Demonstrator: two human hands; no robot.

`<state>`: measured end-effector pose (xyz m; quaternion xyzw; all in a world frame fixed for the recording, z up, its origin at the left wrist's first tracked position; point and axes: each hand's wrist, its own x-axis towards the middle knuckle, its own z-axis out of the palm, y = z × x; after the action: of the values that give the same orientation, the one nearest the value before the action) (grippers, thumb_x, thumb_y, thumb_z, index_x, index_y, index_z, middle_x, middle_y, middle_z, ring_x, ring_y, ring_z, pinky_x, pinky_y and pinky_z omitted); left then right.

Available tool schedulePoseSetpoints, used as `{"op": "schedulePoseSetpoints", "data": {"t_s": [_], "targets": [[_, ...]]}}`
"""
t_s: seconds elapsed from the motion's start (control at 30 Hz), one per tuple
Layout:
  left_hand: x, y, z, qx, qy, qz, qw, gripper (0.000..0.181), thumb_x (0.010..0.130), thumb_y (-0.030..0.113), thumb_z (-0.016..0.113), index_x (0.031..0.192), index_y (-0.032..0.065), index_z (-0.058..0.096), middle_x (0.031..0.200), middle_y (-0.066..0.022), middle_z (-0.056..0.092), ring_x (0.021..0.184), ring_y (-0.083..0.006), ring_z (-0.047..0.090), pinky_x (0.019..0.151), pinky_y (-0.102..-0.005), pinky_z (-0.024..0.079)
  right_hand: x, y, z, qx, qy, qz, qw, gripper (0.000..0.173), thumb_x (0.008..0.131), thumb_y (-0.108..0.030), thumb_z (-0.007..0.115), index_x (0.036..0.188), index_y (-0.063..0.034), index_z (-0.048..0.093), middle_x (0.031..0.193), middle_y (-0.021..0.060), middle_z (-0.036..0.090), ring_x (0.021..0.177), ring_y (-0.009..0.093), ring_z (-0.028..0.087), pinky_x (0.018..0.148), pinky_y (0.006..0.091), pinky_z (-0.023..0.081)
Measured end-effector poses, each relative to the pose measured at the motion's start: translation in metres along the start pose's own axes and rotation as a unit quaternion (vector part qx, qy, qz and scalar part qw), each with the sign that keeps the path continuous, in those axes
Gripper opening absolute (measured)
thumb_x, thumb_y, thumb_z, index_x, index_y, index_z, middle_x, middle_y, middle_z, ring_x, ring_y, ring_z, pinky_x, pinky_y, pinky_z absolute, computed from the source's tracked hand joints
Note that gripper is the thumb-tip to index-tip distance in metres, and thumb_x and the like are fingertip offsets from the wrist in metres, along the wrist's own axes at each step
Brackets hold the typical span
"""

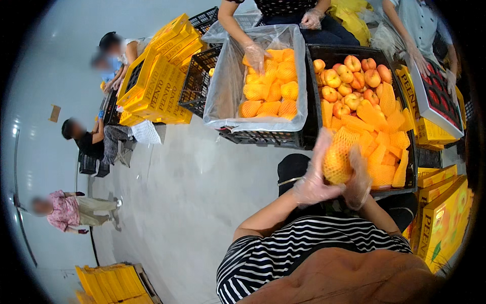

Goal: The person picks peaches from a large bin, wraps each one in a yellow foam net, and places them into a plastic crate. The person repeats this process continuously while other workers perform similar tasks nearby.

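Between my two hands, both in clear plastic gloves, is a peach in a yellow foam net sleeve (337,161). My left hand (317,176) grips its left side, while my right hand (357,178) lies against its lower right side. Just beyond them stands a black plastic crate (411,173) with bare red-yellow peaches (352,76) at its far end and flat foam net sleeves (381,167) at its near end. To its left, a crate lined with clear plastic film (220,102) holds sleeved peaches (270,91), and a co-worker's gloved hand reaches in among them.
Another co-worker at the upper right handles a white box with a dark tray (436,95). Yellow printed cartons (442,220) stand close on the right. More yellow cartons (155,89) are stacked at the upper left, beside an empty-looking black crate (199,81). Several people are farther left.
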<state>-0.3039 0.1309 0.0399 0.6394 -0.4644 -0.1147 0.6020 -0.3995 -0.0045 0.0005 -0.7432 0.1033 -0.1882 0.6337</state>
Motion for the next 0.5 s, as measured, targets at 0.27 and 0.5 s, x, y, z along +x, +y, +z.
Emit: {"op": "schedulePoseSetpoints", "data": {"t_s": [0.27,0.5], "targets": [[0.043,-0.027,-0.108,-0.075,0.168,-0.146,0.972,0.074,0.084,0.013,0.065,0.141,0.0047,0.018,0.131,-0.0161,0.044,0.116,-0.0256,0.05,0.098,-0.0388,0.042,0.063,-0.029,-0.01,-0.127,-0.036,-0.128,0.983,0.067,0.078,-0.014,0.068,0.137,-0.0084,0.036,0.137,0.0148,0.04,0.121,0.026,0.045,0.096,0.0381,0.04],[0.133,-0.11,-0.25,0.275,-0.034,-0.392,0.877,0.069,0.077,0.029,0.073,0.132,0.0012,0.042,0.122,-0.0185,0.056,0.109,-0.0252,0.057,0.094,-0.0337,0.045,0.023,0.046,-0.055,-0.074,0.128,0.143,0.979,0.04,0.089,-0.011,0.06,0.127,-0.0046,0.046,0.111,0.009,0.053,0.091,0.017,0.057,0.079,0.0282,0.047]]}}
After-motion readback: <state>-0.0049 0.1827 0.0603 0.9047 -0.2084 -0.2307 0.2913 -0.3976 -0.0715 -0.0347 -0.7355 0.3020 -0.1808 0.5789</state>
